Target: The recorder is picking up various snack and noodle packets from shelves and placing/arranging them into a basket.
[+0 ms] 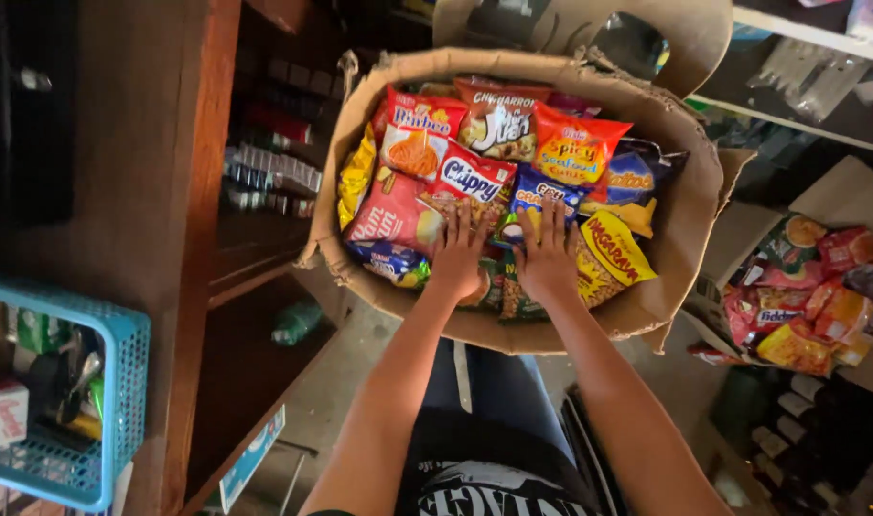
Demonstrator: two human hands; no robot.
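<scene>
Only the head cam here, looking straight down, so I'll use the cardboard box [685, 220] as my landmark. It's a big, worn, rounded box sitting right in front of my knees, packed to the top with snack bags [498, 177] in red, orange, yellow and blue.

My left hand [455, 253] is flat on the pile near the box's closest edge, fingers spread wide, palm down, pressing on the bags rather than gripping any one of them. The fingertips land on a pink-red bag [390, 218] and a red bag just beside it. My right hand [548, 256] is right next to the left, almost touching it, also wide open and palm down, fingers reaching onto a blue bag [541, 196], with a yellow bag [613, 250] just to its outer side. So neither hand has hold of anything, both just rest splayed on top of the snacks.

Left of the box there's a dark wooden shelf unit [183, 191] with rows of small packets inside, and further left a blue plastic basket [121, 382] with odds and ends in it. Right of the box is another heap of snack packs [799, 306] lying on flattened cardboard. Below the box, between my arms, you can see my dark jeans [498, 392] and the concrete floor [350, 382].
</scene>
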